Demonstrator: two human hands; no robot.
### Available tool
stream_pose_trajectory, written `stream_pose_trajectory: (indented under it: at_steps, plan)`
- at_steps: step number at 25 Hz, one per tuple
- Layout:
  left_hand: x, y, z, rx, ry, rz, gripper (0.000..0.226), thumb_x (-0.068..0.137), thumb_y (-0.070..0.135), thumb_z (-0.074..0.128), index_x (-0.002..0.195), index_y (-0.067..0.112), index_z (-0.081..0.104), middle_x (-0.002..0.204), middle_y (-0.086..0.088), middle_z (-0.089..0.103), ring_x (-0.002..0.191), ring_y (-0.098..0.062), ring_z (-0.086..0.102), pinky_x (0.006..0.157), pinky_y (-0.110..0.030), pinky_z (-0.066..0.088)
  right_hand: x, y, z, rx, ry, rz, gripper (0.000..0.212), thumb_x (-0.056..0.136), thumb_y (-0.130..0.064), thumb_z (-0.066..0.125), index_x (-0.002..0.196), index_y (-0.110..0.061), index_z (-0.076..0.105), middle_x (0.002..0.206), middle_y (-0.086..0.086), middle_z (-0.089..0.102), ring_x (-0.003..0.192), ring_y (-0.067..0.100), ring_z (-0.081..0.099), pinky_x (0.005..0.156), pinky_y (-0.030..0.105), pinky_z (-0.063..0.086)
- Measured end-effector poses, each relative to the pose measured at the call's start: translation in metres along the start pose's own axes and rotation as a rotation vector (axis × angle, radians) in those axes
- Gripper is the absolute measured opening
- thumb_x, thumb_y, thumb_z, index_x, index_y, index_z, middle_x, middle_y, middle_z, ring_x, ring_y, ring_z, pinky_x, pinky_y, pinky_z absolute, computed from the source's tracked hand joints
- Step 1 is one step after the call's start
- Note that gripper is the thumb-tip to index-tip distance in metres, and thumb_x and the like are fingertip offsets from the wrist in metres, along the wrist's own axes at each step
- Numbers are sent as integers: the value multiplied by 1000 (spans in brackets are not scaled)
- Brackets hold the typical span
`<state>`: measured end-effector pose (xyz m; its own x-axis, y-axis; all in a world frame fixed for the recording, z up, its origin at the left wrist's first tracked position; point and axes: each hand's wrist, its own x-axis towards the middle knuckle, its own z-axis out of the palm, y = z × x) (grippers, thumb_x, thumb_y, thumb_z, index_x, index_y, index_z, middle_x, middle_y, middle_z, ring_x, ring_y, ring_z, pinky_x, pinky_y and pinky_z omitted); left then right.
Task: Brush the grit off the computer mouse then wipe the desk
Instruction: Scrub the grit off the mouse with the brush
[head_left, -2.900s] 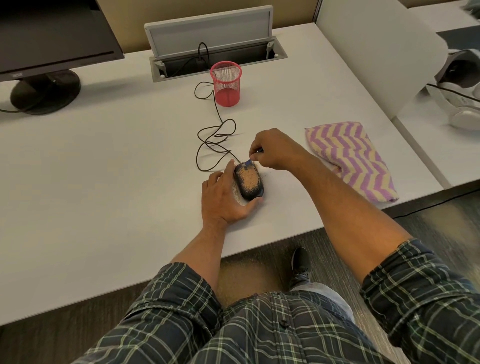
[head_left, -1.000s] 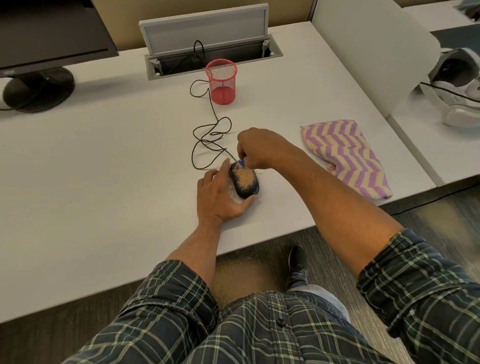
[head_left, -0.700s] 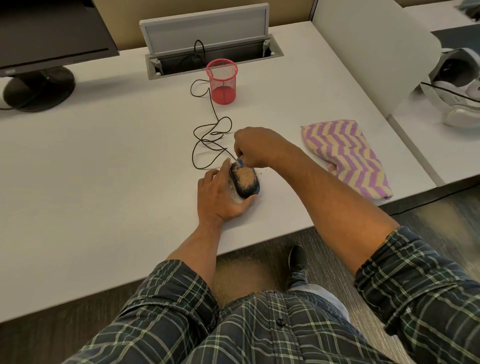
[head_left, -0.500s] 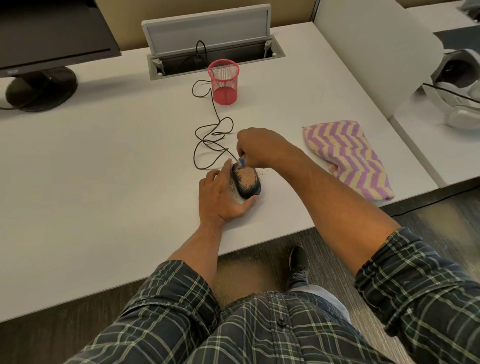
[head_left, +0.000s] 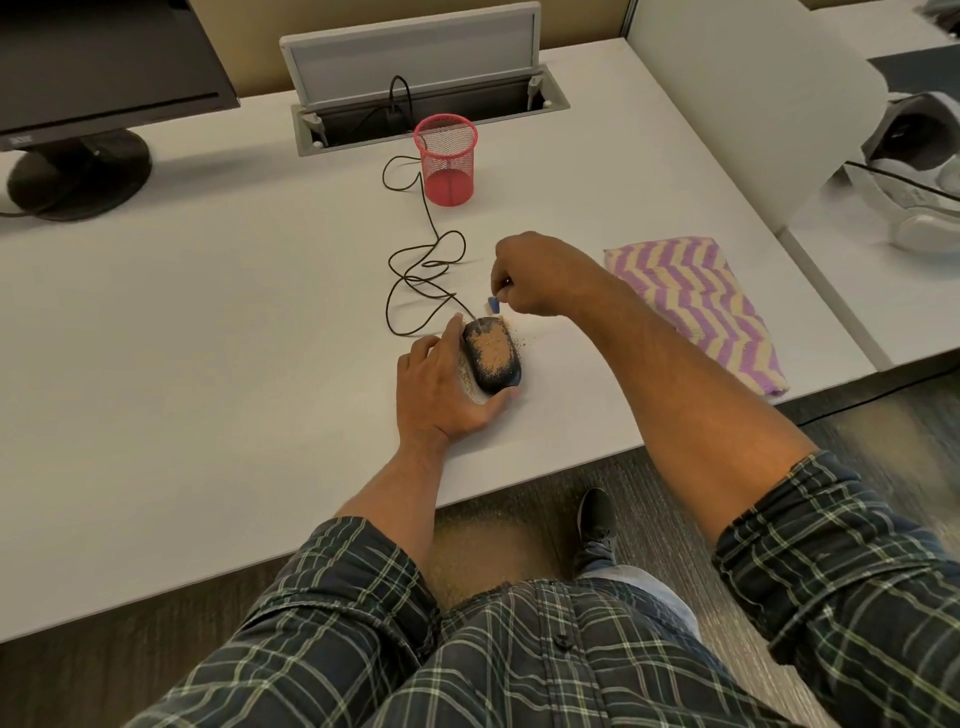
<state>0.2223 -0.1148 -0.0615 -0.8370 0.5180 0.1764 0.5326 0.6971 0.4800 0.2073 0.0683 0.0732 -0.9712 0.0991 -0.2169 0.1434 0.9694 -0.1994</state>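
1. On the white desk (head_left: 208, 312), near its front edge, the mouse (head_left: 491, 356) lies with its black cable (head_left: 415, 275) looping away toward the red mesh cup (head_left: 447, 158).
2. Left hand (head_left: 441, 387): it lies against the left side of the mouse, thumb curled under the near end, fingers along the side. Function: holding the mouse steady.
3. Right hand (head_left: 540, 273): fingers curled and pinched on a small blue brush (head_left: 493, 304). Only the blue tip shows below the fingers; the handle is hidden. The tip sits just beyond the front end of the mouse, and whether it touches cannot be told.
4. Grit status: a tan patch of grit (head_left: 491, 348) covers most of the top of the mouse. Loose grains (head_left: 522, 340) lie on the desk just beside its right side, and more along its left side.
5. Progress, judged: step 1, brushing, is in hand and at an early stage, since most of the grit is on the mouse. A dark band at the front end looks partly cleared.
6. Step 2, wiping, is not begun. The purple and yellow striped cloth (head_left: 696, 306) lies folded to the right, apart from both hands.
7. Remaining work: clear the top and sides of the mouse, put down the brush, take the cloth, wipe the scattered grains from the desk.
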Motion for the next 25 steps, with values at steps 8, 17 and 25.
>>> stream_pose_trajectory:
  at_steps: [8, 17, 25]
  plan:
    - [0, 0, 2, -11, -14, -3, 112, 64, 86, 67, 151, 20, 39, 131, 0, 62, 119, -23, 50, 96, -40, 41, -9, 5, 13, 27, -41, -1, 17, 87, -17, 69, 101, -13, 77, 100, 3, 69, 90, 22, 64, 73, 33, 52]
    - [0, 0, 1, 1, -15, -4, 110, 64, 83, 67, 151, 20, 39, 130, 1, 62, 120, -23, 49, 96, -40, 42, -7, 4, 16, 39, -70, -33, 17, 85, -15, 69, 99, -15, 78, 96, 1, 70, 87, 19, 64, 68, 29, 49]
    - [1, -1, 2, -5, -15, -9, 110, 65, 83, 69, 151, 21, 39, 131, 2, 61, 120, -22, 49, 97, -40, 42, -7, 6, 14, 52, -88, -38, 16, 85, -15, 70, 99, -14, 78, 97, 1, 71, 87, 18, 64, 65, 26, 44]
